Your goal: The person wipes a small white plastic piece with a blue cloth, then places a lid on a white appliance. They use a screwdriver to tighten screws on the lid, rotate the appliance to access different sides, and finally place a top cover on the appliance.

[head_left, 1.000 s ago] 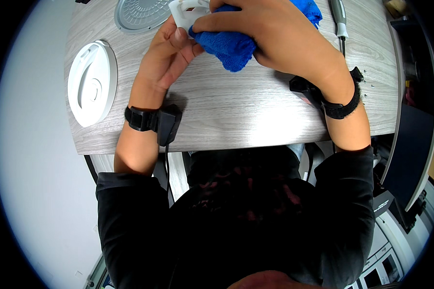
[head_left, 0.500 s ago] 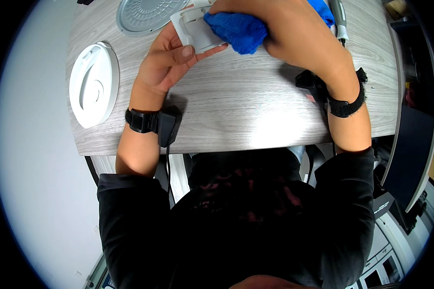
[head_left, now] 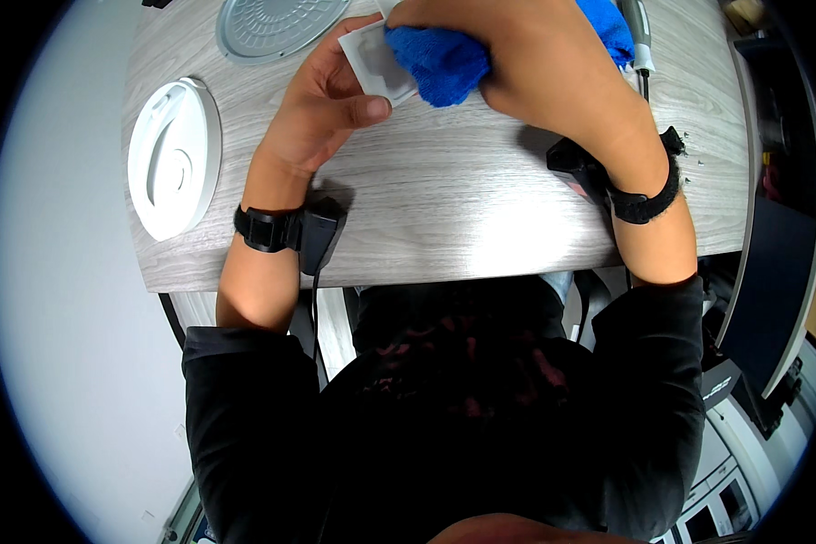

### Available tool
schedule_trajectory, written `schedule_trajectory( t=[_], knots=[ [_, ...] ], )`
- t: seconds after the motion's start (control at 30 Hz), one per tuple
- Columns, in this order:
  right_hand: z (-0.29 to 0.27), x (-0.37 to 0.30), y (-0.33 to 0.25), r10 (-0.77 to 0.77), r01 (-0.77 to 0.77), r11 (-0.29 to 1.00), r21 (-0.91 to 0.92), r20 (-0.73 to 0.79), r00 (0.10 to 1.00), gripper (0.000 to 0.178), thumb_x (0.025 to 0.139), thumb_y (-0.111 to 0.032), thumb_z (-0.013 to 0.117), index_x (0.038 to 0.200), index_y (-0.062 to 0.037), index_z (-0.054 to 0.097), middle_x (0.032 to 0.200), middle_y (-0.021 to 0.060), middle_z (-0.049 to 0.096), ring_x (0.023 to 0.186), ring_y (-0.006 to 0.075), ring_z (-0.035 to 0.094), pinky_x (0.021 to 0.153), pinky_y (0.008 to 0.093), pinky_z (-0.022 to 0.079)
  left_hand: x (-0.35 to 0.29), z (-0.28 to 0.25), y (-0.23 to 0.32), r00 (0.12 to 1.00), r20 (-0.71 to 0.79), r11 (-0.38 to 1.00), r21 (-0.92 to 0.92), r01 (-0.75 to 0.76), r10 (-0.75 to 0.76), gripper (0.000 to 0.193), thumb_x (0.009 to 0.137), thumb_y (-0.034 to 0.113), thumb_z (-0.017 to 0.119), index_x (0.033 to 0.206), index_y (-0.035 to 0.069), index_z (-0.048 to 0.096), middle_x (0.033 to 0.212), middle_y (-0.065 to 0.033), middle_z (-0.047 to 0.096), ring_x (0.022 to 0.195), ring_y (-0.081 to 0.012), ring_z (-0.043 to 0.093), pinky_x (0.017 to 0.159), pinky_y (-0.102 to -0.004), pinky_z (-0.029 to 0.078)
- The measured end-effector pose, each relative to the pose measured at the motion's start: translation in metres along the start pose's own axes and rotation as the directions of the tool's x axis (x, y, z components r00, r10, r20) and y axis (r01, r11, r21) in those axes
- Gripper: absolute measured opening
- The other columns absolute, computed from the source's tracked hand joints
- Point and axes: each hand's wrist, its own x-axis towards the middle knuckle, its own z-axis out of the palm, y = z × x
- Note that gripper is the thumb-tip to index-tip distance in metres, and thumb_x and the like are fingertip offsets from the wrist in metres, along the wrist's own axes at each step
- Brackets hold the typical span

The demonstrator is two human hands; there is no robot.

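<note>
My left hand (head_left: 322,109) holds a small white square part (head_left: 376,63) just above the grey wooden table (head_left: 444,208), thumb along its lower edge. My right hand (head_left: 517,54) is closed around a bunched blue cloth (head_left: 444,59) and presses it onto the right side of the white part. Most of the part is hidden under the cloth and my fingers. Both wrists wear black straps with small black units.
A white round lid-like piece (head_left: 172,154) lies at the table's left end. A grey round ribbed disc (head_left: 272,23) sits at the far edge. A grey-white tool (head_left: 636,36) lies beyond my right hand. A dark cabinet (head_left: 771,227) stands to the right.
The white part and blue cloth have shifted up and left, farther from me. My right hand has slid the cloth over the part, and my left hand has turned to hold it from below.
</note>
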Motion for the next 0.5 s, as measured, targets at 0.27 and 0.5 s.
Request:
schedule_trajectory(
  t=[0.27,0.5],
  knots=[
    [-0.006,0.005,-0.005,-0.02,0.02,0.999,0.042,0.005,1.0,0.023,0.079,-0.017,0.072,0.098,-0.0053,0.071,0.091,0.0104,0.067,0.083,0.0279,0.063,0.075,0.0375,0.051,0.005,0.024,0.012,0.999,0.031,0.995,0.1,0.006,-0.009,0.086,0.077,0.003,0.078,0.15,0.014,0.035,0.14,-0.0097,0.053,0.135,-0.0296,0.048,0.112,-0.0517,0.044],
    [-0.016,0.004,-0.002,0.105,-0.105,0.994,0.011,0.011,0.994,0.027,0.067,0.0,0.069,0.094,-0.0033,0.07,0.087,0.0115,0.06,0.086,0.0325,0.056,0.076,0.0388,0.045,0.001,0.007,0.0,0.998,0.03,0.993,-0.104,-0.059,0.062,0.084,0.078,0.003,0.076,0.151,0.013,0.035,0.146,-0.009,0.048,0.139,-0.0308,0.044,0.115,-0.0645,0.031]
  ],
)
